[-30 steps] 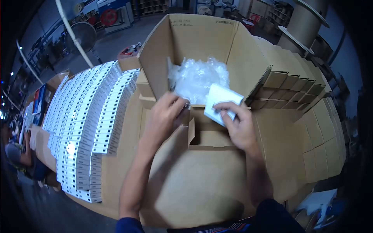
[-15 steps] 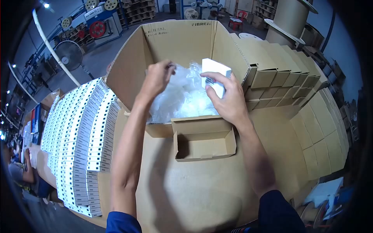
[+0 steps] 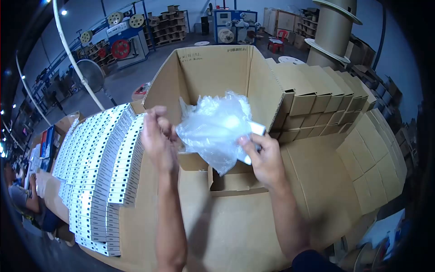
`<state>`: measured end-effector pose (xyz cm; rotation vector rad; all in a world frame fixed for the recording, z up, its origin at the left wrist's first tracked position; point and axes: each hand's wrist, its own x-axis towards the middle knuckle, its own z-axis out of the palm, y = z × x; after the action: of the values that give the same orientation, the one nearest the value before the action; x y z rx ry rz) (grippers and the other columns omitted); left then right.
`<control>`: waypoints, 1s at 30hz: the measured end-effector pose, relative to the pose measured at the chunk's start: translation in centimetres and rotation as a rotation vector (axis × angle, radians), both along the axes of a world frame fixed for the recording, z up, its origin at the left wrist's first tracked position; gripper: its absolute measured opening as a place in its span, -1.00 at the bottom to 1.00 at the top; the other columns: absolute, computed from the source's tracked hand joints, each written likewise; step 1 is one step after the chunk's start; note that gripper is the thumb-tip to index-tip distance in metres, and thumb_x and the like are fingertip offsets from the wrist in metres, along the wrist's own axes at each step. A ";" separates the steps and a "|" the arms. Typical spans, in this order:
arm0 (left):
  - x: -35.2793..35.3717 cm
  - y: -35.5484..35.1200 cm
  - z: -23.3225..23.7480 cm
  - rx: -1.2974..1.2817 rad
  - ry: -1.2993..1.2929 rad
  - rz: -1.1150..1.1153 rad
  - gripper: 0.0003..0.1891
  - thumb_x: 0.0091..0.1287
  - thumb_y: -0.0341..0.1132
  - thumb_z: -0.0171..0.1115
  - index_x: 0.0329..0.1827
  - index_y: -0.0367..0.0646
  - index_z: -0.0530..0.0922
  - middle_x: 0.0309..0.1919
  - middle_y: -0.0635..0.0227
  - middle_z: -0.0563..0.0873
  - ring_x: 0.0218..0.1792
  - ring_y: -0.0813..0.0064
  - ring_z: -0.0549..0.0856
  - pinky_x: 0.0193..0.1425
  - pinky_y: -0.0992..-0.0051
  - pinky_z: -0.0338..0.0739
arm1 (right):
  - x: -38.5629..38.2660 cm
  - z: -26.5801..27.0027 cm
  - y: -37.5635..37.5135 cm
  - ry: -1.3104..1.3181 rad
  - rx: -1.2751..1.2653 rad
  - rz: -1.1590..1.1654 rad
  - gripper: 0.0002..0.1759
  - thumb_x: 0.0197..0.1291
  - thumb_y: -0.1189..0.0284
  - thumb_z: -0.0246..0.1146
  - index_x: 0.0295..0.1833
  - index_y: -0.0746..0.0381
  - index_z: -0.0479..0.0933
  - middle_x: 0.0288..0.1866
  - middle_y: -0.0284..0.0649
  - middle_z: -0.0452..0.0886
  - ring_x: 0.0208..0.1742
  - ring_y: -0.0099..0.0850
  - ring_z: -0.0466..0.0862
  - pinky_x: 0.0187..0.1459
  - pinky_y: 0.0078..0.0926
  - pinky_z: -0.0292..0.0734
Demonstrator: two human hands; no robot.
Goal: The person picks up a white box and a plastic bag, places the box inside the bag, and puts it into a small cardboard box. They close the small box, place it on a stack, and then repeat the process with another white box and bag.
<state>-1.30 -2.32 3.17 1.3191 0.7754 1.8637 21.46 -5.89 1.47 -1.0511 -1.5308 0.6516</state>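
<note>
A clear plastic bag is spread out in front of the large open carton. My right hand is closed on a small white box, with its thumb pressed against the bag's right side. Most of the box is hidden behind the plastic. My left hand is raised at the bag's left edge; its fingers are smeared by motion, and whether they grip the plastic does not show. Below the bag stands a small open cardboard box, partly covered by it.
Stacked white boxes with dark square marks fill the left side. Folded brown cartons stand at the right, more brown boxes beyond. A person is at the far left. Machines and large spools stand behind.
The plastic bag has come up out of the large carton toward me and now overlaps the white box. My left hand has moved left and down; my right hand has lowered. The view has tilted up.
</note>
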 end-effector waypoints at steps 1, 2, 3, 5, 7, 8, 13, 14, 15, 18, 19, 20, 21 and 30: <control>0.7 -1.6 -1.7 0.020 -0.202 -0.094 -0.43 0.72 0.12 -0.09 0.29 -0.29 0.53 -0.02 0.26 0.71 0.01 0.53 0.72 0.15 0.51 0.63 | -0.1 -0.5 -1.4 0.056 0.003 -0.038 -0.73 0.43 0.27 0.39 -0.06 0.28 0.78 -0.18 -0.08 0.56 -0.17 -0.31 0.55 -0.07 -0.36 0.48; 2.8 -4.1 -2.4 -0.124 -0.177 -0.091 -0.34 0.72 0.17 -0.18 0.44 -0.32 0.40 0.21 0.16 0.65 0.21 0.40 0.68 0.35 0.39 0.58 | -0.2 -1.4 -2.3 0.071 -0.036 -0.101 -0.70 0.46 0.24 0.38 -0.09 0.29 0.78 -0.13 -0.06 0.59 -0.16 -0.34 0.55 -0.07 -0.37 0.48; 4.3 -6.1 -3.3 -0.161 -0.223 -0.231 -0.36 0.66 0.17 0.04 0.40 -0.28 0.43 0.17 0.30 0.60 0.04 0.60 0.63 0.11 0.51 0.57 | -0.6 -1.5 -3.5 0.076 -0.056 -0.151 -0.69 0.47 0.23 0.37 -0.09 0.29 0.78 -0.14 -0.08 0.59 -0.15 -0.36 0.55 -0.07 -0.38 0.48; 7.3 -9.2 -2.9 -0.240 0.014 -0.063 -0.61 0.63 -0.16 0.24 0.27 -0.33 0.54 -0.04 0.40 0.70 -0.10 0.69 0.63 -0.02 0.58 0.55 | -1.4 -1.9 -5.4 0.101 -0.073 -0.211 -0.66 0.50 0.21 0.35 -0.10 0.31 0.77 -0.16 -0.12 0.59 -0.14 -0.38 0.55 -0.07 -0.40 0.47; 8.8 -10.1 -3.9 -0.286 -0.077 -0.029 -0.73 0.65 -0.23 0.22 0.15 -0.28 0.62 -0.30 0.51 0.68 -0.32 0.77 0.57 -0.26 0.67 0.46 | -1.7 -3.0 -7.0 0.147 -0.087 -0.235 -0.63 0.52 0.21 0.33 -0.11 0.33 0.77 -0.20 -0.17 0.59 -0.14 -0.41 0.55 -0.07 -0.41 0.47; 9.1 -10.3 -4.3 -0.339 -0.143 -0.050 -0.74 0.65 -0.22 0.21 0.14 -0.26 0.63 -0.35 0.53 0.67 -0.37 0.80 0.54 -0.33 0.69 0.42 | -1.6 -3.5 -7.4 0.180 -0.093 -0.205 -0.62 0.53 0.20 0.31 -0.11 0.34 0.76 -0.20 -0.19 0.58 -0.15 -0.42 0.55 -0.07 -0.41 0.47; 8.6 -11.7 -5.4 -0.312 -0.089 -0.057 -0.74 0.65 -0.17 0.21 -0.09 -0.21 0.61 -0.45 0.57 0.61 -0.51 0.81 0.51 -0.49 0.68 0.40 | 0.6 -4.7 -8.6 0.375 -0.206 -0.047 -0.72 0.51 0.35 0.36 -0.09 0.40 0.72 -0.13 -0.29 0.54 -0.11 -0.59 0.53 -0.07 -0.55 0.47; 8.4 -12.2 -5.4 -0.367 -0.107 -0.095 -0.72 0.65 -0.16 0.21 -0.15 -0.20 0.60 -0.47 0.57 0.61 -0.54 0.81 0.51 -0.53 0.67 0.40 | 0.9 -5.0 -8.8 0.467 -0.218 -0.007 -0.76 0.49 0.39 0.38 -0.08 0.40 0.72 -0.12 -0.30 0.54 -0.10 -0.61 0.52 -0.08 -0.57 0.46; 8.1 -12.2 -6.3 -0.380 -0.067 -0.076 -0.67 0.63 -0.12 0.25 -0.25 -0.19 0.55 -0.51 0.56 0.59 -0.60 0.78 0.51 -0.58 0.65 0.39 | 1.3 -5.0 -9.0 0.540 -0.273 0.047 -0.84 0.44 0.50 0.41 -0.07 0.43 0.70 -0.08 -0.32 0.54 -0.08 -0.63 0.54 -0.07 -0.62 0.46; 7.0 -12.3 -8.5 -0.409 -0.053 -0.040 -0.69 0.58 -0.13 0.32 -0.25 -0.17 0.53 -0.56 0.58 0.55 -0.63 0.75 0.49 -0.61 0.65 0.36 | 1.4 -6.4 -9.4 0.587 -0.231 0.000 -0.83 0.45 0.50 0.41 -0.08 0.44 0.70 -0.05 -0.30 0.55 -0.07 -0.61 0.55 -0.04 -0.60 0.49; 6.5 -12.3 -9.0 -0.330 -0.102 -0.024 -0.70 0.52 -0.18 0.41 -0.21 -0.14 0.48 -0.49 0.53 0.56 -0.57 0.76 0.49 -0.54 0.68 0.36 | 1.4 -6.3 -9.5 0.503 -0.189 -0.043 -0.82 0.43 0.48 0.42 -0.07 0.43 0.70 -0.02 -0.26 0.56 -0.04 -0.56 0.57 0.00 -0.55 0.52; 6.0 -11.6 -9.8 -0.232 -0.002 0.189 -0.66 0.43 -0.26 0.52 -0.18 -0.11 0.42 -0.32 0.42 0.60 -0.36 0.72 0.54 -0.39 0.59 0.43 | 1.5 -6.6 -9.5 0.450 -0.168 -0.083 -0.82 0.43 0.48 0.43 -0.07 0.42 0.70 -0.02 -0.24 0.57 -0.03 -0.53 0.58 0.00 -0.53 0.52; 5.5 -11.8 -10.0 -0.142 0.087 0.338 -0.66 0.38 -0.29 0.54 -0.11 -0.13 0.45 -0.24 0.36 0.61 -0.25 0.65 0.55 -0.27 0.53 0.46 | 1.4 -6.9 -9.7 0.398 -0.147 -0.120 -0.83 0.42 0.47 0.44 -0.07 0.40 0.71 -0.02 -0.22 0.57 -0.02 -0.51 0.58 0.01 -0.51 0.53; 7.9 -11.0 -1.6 0.322 1.166 0.501 -0.57 0.16 -0.23 0.65 0.00 -0.18 0.64 -0.11 0.26 0.71 -0.07 0.21 0.64 0.12 0.25 0.50 | 1.5 -8.0 -11.0 0.199 -0.015 -0.268 -0.85 0.27 0.54 0.51 -0.12 0.36 0.70 0.14 -0.02 0.62 0.09 -0.19 0.66 0.10 -0.33 0.57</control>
<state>6.62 -13.30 1.60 2.6671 1.5129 1.4482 22.94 -16.94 -6.54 -1.1429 -1.1900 0.5625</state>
